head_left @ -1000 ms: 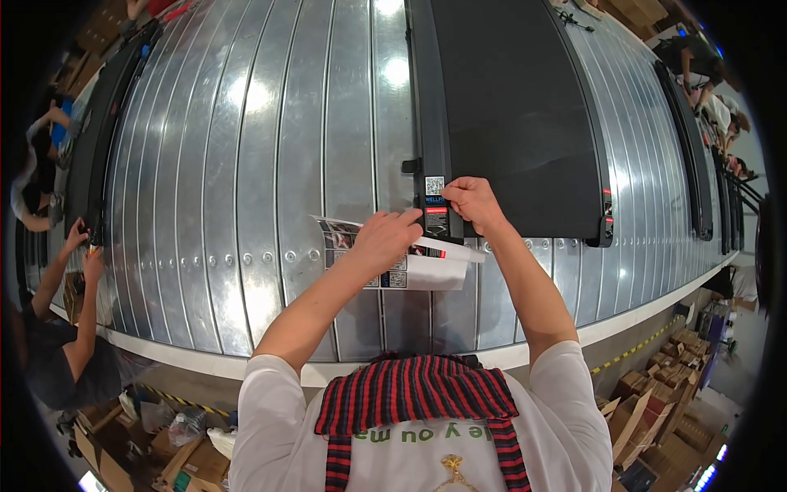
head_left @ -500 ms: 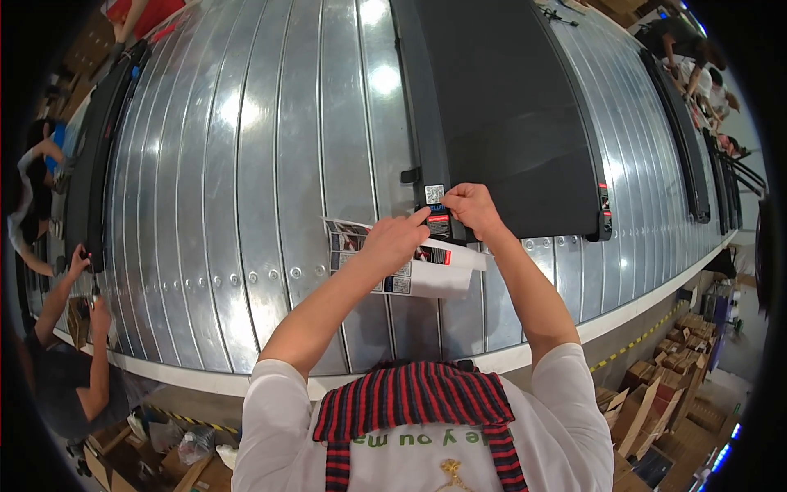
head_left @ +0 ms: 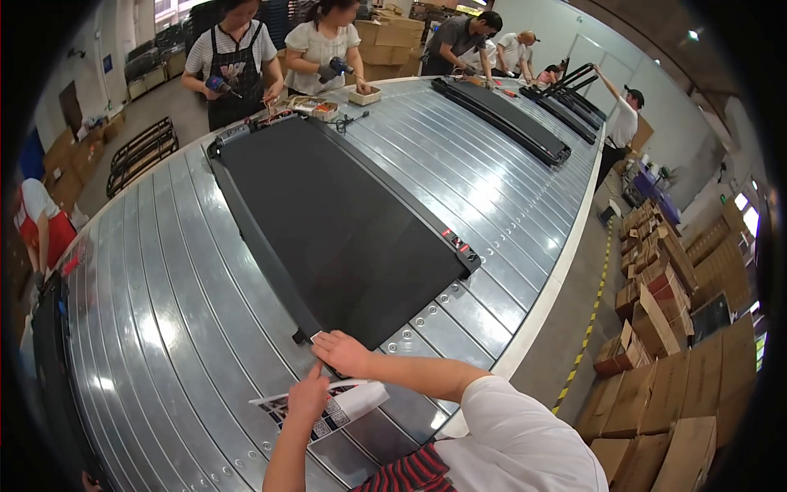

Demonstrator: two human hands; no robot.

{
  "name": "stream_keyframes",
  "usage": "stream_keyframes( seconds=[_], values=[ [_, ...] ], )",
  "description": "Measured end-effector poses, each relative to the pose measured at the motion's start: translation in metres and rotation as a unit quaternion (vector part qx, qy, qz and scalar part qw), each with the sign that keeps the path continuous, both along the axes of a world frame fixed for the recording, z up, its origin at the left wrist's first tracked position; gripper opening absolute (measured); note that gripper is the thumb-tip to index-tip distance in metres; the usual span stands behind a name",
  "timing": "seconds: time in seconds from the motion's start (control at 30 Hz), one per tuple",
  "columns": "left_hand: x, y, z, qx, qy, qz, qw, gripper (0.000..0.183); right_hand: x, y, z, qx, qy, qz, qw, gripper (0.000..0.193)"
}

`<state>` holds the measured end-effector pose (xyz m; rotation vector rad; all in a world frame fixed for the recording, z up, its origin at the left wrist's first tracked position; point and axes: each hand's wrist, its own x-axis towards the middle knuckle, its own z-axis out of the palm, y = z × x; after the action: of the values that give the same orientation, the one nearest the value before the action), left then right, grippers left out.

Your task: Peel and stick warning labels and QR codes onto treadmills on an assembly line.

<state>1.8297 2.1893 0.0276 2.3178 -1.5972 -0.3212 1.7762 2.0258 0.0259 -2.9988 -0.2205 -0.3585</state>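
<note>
A long, flat black panel [head_left: 344, 238] with side rails lies on the ribbed metal table. At its near corner my right hand [head_left: 343, 353] rests on the end of the left rail, fingers stretched out flat over the edge of a small white label [head_left: 316, 337]. My left hand [head_left: 308, 395] is just below, its index finger pointing up to that corner and its other fingers curled. Beside and behind the left hand is a curling white sheet of printed labels [head_left: 357, 405], partly covered by the hand. Most of the rail's end is hidden under my right hand.
Red and black labels [head_left: 459, 243] mark the panel's right rail end. Across the table, two people hold power drills [head_left: 220, 85] near a small parts box [head_left: 365, 96]. Folded black frames [head_left: 500, 119] lie farther right. Cardboard boxes [head_left: 656, 328] stack along the right floor.
The view has swung up and right, bringing co-workers across the table into sight. My right hand has gone from a pinch at the label to fingers laid over the rail's end.
</note>
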Motion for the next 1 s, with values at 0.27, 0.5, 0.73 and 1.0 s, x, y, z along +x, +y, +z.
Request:
stream_keyframes(
  seconds=[0.27, 0.5, 0.73, 1.0],
  values=[
    [-0.038, 0.126, 0.034, 0.060, 0.098, 0.008, 0.993, 0.011, -0.012, 0.024, -0.015, -0.021, 0.051, -0.077, 0.996, 0.040],
    [-0.085, 0.153, 0.050, -0.078, 0.230, 0.109, 0.964, 0.011, 0.020, 0.027, -0.020, -0.091, 0.039, -0.132, 0.986, 0.044],
    [-0.099, 0.176, 0.070, -0.122, 0.199, 0.081, 0.969, 0.012, -0.003, 0.047, -0.008, -0.034, 0.146, -0.135, 0.979, 0.043],
    [-0.146, 0.211, 0.095, -0.197, 0.161, 0.114, 0.960, 0.012, -0.074, 0.108, 0.008, 0.158, 0.154, -0.087, 0.972, 0.047]
  ],
)
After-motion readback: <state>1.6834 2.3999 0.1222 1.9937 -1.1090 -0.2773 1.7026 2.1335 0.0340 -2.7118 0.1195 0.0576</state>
